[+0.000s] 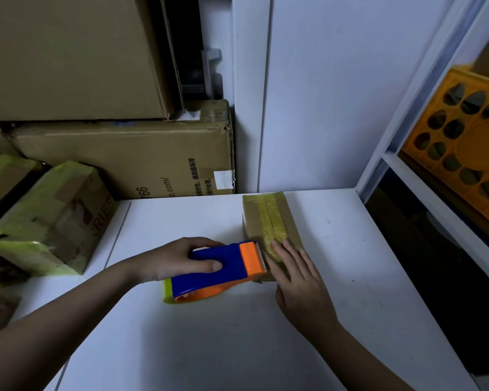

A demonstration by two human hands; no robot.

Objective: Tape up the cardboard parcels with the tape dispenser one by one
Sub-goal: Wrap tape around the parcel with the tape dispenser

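Two hands are working on the white bench (pixel 209 348). The left hand (pixel 178 259) is gripping the tape dispenser (pixel 218 270) around its blue handle, with the thumb lying across the near side and the fingers curled over the far side. The dispenser (blue body, orange front with a toothed blade) is lying low on the bench, and its blade end is touching the near end of the small parcel (pixel 268 221). The right hand (pixel 299 280) is lying flat with straight fingers, pressing the yellowish tape strip (pixel 267 215) down on the near end of this parcel. The strip is running along the middle of the parcel top, from the far edge toward the hands. The parcel is sitting near the back of the bench, a little right of the middle.

At the left of the bench, several taped parcels (pixel 51 218) are standing close together, wrapped with the same yellow-green tape. Behind them, large cardboard boxes (pixel 130 156) are stacked against the white wall (pixel 336 94). At the right, a white shelf frame (pixel 424 176) is holding an orange crate (pixel 463 145).
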